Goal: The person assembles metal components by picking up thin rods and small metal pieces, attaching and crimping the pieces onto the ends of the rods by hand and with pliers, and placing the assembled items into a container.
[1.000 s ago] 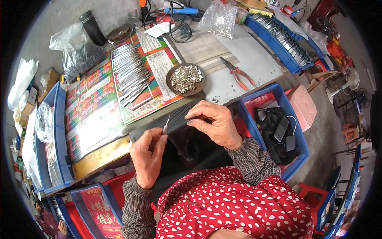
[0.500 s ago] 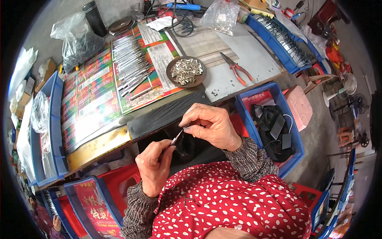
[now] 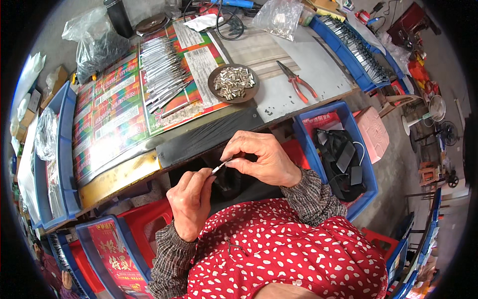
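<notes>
Head view: two bare hands before a workbench, meeting over one small work.

Left hand (image 3: 191,199): thumb and fingers pinched together on a slim rod (image 3: 216,170), pale at the near end, narrowing to a dark tip.

Right hand (image 3: 264,157): thumb and forefinger closed on the tip of the same rod; whether a further small piece lies between them cannot be told. The two hands stand just apart, joined by the rod, which slants up to the right, in front of the bench edge.

Clothing: checked sleeves (image 3: 318,199); red apron (image 3: 289,244) with white spots.

Bench edge: black strip (image 3: 209,139); yellow strip (image 3: 119,180) to its left.

Bench top: round brown dish (image 3: 254,92) heaped with short metal cylinders (image 3: 233,82); to its left, a bundle of slender metal rods (image 3: 160,72) on colourful printed sheets (image 3: 114,124); to its right, pliers (image 3: 295,79) with red handles, jaws parted slightly, on a grey surface.

Rear: clear bag (image 3: 92,30) with dark contents; black cylindrical container (image 3: 118,19); clear bag (image 3: 279,20) with metal pieces; dark cable (image 3: 241,34).

Right: blue tray (image 3: 343,60) of rods; blue bin (image 3: 367,202) with black items; pink container (image 3: 373,134).

Left: blue crate (image 3: 68,164) with clear plastic.
</notes>
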Demonstrator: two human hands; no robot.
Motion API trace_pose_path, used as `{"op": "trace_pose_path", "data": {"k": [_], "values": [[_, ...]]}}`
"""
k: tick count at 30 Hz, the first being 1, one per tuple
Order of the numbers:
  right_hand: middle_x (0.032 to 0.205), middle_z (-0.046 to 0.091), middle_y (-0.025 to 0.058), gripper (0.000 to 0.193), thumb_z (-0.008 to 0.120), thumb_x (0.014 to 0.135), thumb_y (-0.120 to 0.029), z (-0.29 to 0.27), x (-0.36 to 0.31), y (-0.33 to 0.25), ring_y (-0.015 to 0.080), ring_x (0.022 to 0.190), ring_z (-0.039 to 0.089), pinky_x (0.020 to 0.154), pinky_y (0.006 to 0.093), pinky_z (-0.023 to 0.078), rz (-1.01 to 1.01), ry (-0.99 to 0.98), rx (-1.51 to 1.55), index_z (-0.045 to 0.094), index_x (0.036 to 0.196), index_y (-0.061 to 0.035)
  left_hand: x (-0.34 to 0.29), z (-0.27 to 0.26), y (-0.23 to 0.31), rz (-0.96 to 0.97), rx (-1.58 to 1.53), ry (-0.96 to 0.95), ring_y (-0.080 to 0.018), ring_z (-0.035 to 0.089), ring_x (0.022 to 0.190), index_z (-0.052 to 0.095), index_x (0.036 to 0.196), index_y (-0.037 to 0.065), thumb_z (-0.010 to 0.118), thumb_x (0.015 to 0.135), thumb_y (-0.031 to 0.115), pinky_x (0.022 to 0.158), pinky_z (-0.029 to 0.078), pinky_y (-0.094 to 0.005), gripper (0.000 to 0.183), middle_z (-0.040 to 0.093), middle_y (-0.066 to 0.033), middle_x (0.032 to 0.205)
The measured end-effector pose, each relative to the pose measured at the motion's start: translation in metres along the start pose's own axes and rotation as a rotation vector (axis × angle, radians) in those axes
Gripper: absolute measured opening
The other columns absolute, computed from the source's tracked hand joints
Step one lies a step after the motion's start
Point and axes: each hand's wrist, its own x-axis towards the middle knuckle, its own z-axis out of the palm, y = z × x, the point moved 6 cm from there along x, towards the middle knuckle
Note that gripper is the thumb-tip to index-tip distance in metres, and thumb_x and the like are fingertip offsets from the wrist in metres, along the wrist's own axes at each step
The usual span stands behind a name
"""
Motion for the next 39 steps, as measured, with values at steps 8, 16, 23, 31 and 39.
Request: {"op": "trace_pose_path", "data": {"k": [8, 16, 23, 31, 39], "values": [[0.082, 0.056, 0.003, 0.009, 0.062, 0.08, 0.002, 0.013, -0.008, 0.024, 0.0077, 0.07, 0.053, 0.06, 0.0214, 0.045, 0.211, -0.068, 0.332, 0.063, 0.089, 0.0002, -0.001, 0.006, -0.001, 0.03, -0.039, -0.02, -0.0256, 0.058, 0.057, 0.063, 0.088, 0.0, 0.066, 0.075, -0.003, 0.052, 0.044, -0.0319, 0.015, 0.058, -0.0128, 0.069], [0.082, 0.058, 0.002, 0.01, 0.068, 0.081, 0.0, 0.021, -0.012, 0.032, 0.0064, 0.072, 0.056, 0.063, 0.0198, 0.047, 0.335, -0.082, 0.517, 0.064, 0.09, 0.0026, -0.004, 0.01, -0.011, -0.089, -0.257, -0.094, -0.0237, 0.06, 0.059, 0.061, 0.087, 0.0, 0.067, 0.074, -0.005, 0.053, 0.046, -0.03, 0.015, 0.062, -0.0123, 0.073], [0.074, 0.056, -0.0025, 0.015, 0.069, 0.083, -0.008, 0.032, -0.017, 0.036, 0.0015, 0.065, 0.048, 0.054, 0.0185, 0.04, 0.265, 0.103, 0.437, 0.058, 0.077, -0.0016, -0.006, 0.011, -0.009, -0.132, -0.231, -0.039, -0.0092, 0.056, 0.06, 0.062, 0.085, -0.001, 0.067, 0.077, -0.003, 0.056, 0.045, -0.0229, 0.009, 0.062, -0.0071, 0.069], [0.074, 0.057, -0.0003, 0.011, 0.067, 0.085, -0.007, 0.029, -0.014, 0.038, 0.0022, 0.059, 0.051, 0.049, 0.0171, 0.041, 0.293, 0.023, 0.611, 0.059, 0.089, -0.0012, -0.009, 0.017, -0.018, -0.199, -0.383, -0.125, -0.0085, 0.057, 0.061, 0.062, 0.085, -0.002, 0.067, 0.079, -0.002, 0.057, 0.046, -0.0228, 0.008, 0.064, -0.0055, 0.071], [0.068, 0.053, 0.0005, 0.019, 0.065, 0.086, -0.004, 0.037, -0.012, 0.03, 0.002, 0.05, 0.047, 0.042, 0.0168, 0.036, 0.253, 0.216, 0.486, 0.049, 0.075, -0.0034, -0.006, 0.014, 0.0, 0.053, 0.01, 0.101, -0.0245, 0.057, 0.056, 0.055, 0.078, 0.0, 0.069, 0.072, -0.004, 0.051, 0.044, -0.0299, 0.016, 0.058, -0.0123, 0.067]]}}
